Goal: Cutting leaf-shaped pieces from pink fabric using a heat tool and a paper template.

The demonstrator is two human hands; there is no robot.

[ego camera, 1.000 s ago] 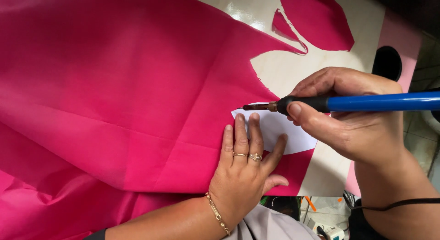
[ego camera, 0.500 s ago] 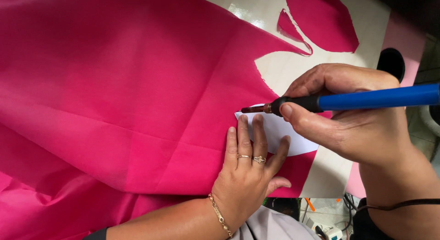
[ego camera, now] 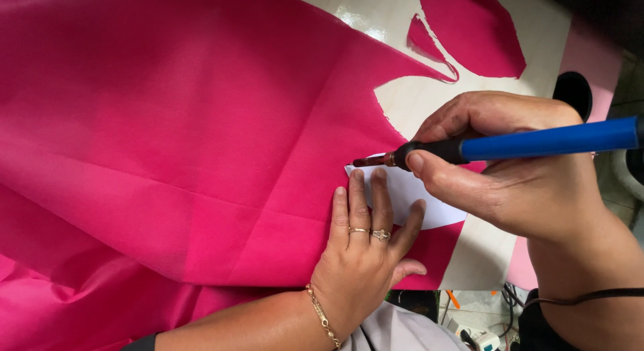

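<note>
Two hands on one job. My left hand lies flat, fingers spread and pressed down on a white paper template that sits on the pink fabric, pinning both to the pale worktable. My right hand is closed in a pen grip around the blue-handled hot cutting tool — thumb under, fingers curled over the black collar — and its dark metal tip rests at the upper left corner of the template, just above my left fingertips.

As I judge it, the cutting is partway along. One rounded pink piece already lies free on the table at the top, with a thin curved offcut beside it, and the fabric edge near my right hand shows a scooped-out notch where pieces came away. The outline under my fingers looks barely begun: the tip is at a corner, and the template's lower edge has uncut cloth showing beyond it. Most of the big sheet to the left is whole — creased, untouched.
</note>
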